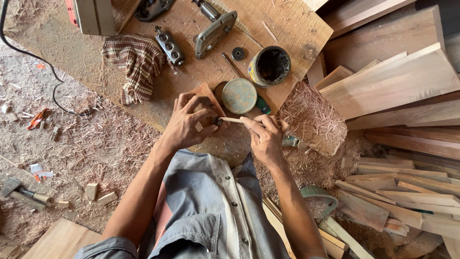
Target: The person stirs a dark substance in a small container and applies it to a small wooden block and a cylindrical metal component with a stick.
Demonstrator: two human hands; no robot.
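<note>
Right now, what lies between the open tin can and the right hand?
In the head view, a round green lid lies on the wooden board, between the open tin can and the right hand.

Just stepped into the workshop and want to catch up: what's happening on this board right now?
A person sits over a sawdust-covered wooden board. The left hand pinches a small dark round part, with a flat piece of wood behind its fingers. The right hand holds a thin wooden stick whose tip meets that part. Just beyond lie a round lid, an open tin, a checked cloth and metal tool parts.
</note>
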